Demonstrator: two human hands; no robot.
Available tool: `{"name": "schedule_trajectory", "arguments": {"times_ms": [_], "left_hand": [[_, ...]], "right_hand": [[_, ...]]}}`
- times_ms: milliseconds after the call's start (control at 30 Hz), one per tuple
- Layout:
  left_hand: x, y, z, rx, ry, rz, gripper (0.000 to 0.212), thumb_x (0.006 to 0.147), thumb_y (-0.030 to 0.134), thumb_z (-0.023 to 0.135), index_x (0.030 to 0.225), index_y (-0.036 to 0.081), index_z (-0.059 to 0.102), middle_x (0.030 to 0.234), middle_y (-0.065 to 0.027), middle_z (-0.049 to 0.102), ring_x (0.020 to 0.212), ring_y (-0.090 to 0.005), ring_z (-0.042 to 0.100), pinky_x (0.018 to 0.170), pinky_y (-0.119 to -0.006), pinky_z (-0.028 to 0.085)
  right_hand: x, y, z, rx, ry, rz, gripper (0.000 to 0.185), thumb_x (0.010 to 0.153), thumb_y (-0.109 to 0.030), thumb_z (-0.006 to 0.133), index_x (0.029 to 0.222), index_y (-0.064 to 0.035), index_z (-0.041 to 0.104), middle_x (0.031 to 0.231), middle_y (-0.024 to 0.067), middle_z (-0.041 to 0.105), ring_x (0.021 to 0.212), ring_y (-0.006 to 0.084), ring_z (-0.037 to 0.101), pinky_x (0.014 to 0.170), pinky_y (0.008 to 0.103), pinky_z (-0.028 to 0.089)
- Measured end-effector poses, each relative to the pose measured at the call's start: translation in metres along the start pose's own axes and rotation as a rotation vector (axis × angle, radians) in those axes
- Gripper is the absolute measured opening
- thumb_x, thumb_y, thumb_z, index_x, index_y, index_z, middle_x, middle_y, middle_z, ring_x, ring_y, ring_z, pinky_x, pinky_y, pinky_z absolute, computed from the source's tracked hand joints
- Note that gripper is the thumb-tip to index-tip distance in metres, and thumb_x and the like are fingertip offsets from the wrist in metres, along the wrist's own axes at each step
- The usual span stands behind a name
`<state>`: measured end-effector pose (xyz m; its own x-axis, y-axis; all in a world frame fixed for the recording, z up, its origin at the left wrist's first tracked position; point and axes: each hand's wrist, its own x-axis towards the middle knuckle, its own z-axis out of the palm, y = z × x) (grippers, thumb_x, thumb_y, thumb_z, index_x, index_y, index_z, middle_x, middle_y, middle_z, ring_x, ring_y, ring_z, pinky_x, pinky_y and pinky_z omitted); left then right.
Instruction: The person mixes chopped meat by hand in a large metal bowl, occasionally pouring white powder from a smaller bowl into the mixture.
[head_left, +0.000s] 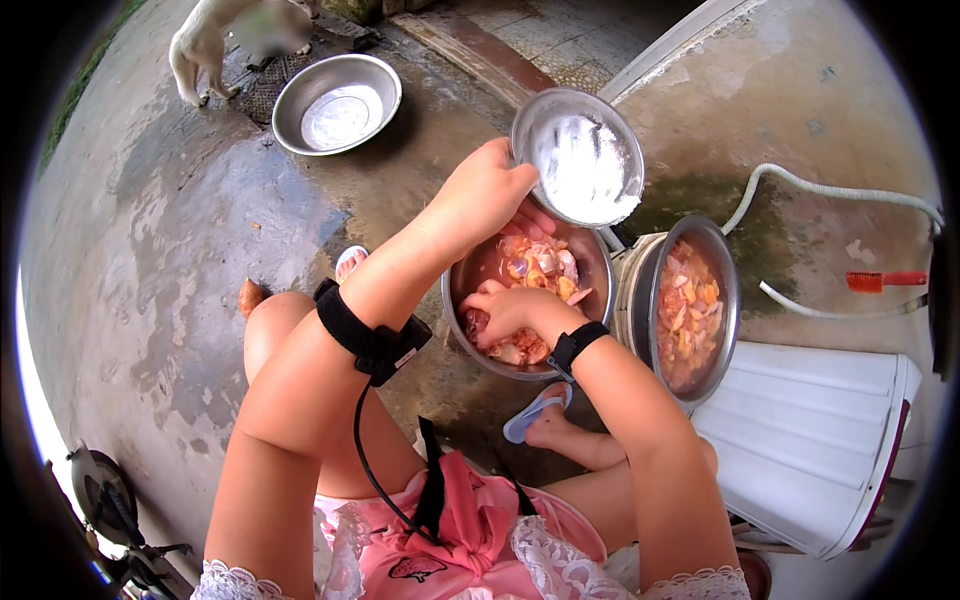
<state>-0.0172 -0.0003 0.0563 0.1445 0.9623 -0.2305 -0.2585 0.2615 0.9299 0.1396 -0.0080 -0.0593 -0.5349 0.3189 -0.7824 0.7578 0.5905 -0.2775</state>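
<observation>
My left hand (491, 191) grips the rim of a metal bowl (581, 154), tilted above the right part of a metal basin (453, 315). White residue shows along the bowl's lower edge; bright glare covers much of its inside. Raw chopped meat (551, 262), seemingly poultry with yellow fat, lies in the basin in reddish liquid. Down among these pieces is my right hand (517, 311), its fingers bent and the fingertips partly hidden. Whether it grasps any meat cannot be made out.
Another metal basin (731, 322) of raw meat stands at the right, beside a white ridged panel (802, 435). A pale hose (840, 193) and red brush (885, 280) lie beyond. Upper left are a metal basin (341, 116) and a white dog (201, 49). A brown tuber (251, 298) lies near my knee.
</observation>
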Motion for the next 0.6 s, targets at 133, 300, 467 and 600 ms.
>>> {"name": "schedule_trajectory", "arguments": {"times_ms": [133,300,467,600], "left_hand": [[-0.001,0.001,0.001,-0.012,0.026,-0.015,0.03,0.086,0.006,0.039,0.112,-0.009,0.041,0.075,-0.0186,0.063,0.059,-0.0209,0.065,0.051,-0.029,0.053],[-0.001,0.0,0.004,0.006,0.007,-0.024,0.03,0.085,0.005,0.039,0.112,-0.01,0.042,0.076,-0.0191,0.063,0.059,-0.0213,0.065,0.052,-0.029,0.054],[-0.003,0.0,-0.002,0.065,-0.012,-0.044,0.031,0.089,0.012,0.038,0.117,-0.001,0.041,0.078,-0.017,0.067,0.063,-0.0177,0.066,0.055,-0.025,0.05],[-0.005,-0.002,-0.003,0.06,-0.005,-0.038,0.031,0.089,0.012,0.037,0.117,0.0,0.041,0.078,-0.0172,0.067,0.063,-0.0176,0.066,0.054,-0.024,0.05]], "right_hand": [[-0.007,-0.016,0.006,-0.241,0.043,0.064,0.072,0.06,-0.029,0.071,0.128,-0.0257,0.046,0.138,0.0105,0.034,0.11,0.0398,0.048,0.09,0.0444,0.044],[0.01,0.024,0.047,-0.301,0.576,0.057,0.031,0.077,-0.022,0.06,0.108,-0.026,0.061,0.124,0.0061,0.044,0.107,0.0371,0.046,0.081,0.0493,0.044],[0.007,0.053,0.029,-0.171,0.531,0.271,0.02,0.086,-0.027,0.05,0.099,-0.0155,0.061,0.119,0.0107,0.048,0.099,0.0366,0.053,0.079,0.0449,0.045],[0.01,0.071,0.038,-0.031,0.517,0.198,0.033,0.072,-0.006,0.062,0.106,-0.0083,0.059,0.115,0.0161,0.052,0.098,0.0332,0.058,0.081,0.0399,0.047]]}}
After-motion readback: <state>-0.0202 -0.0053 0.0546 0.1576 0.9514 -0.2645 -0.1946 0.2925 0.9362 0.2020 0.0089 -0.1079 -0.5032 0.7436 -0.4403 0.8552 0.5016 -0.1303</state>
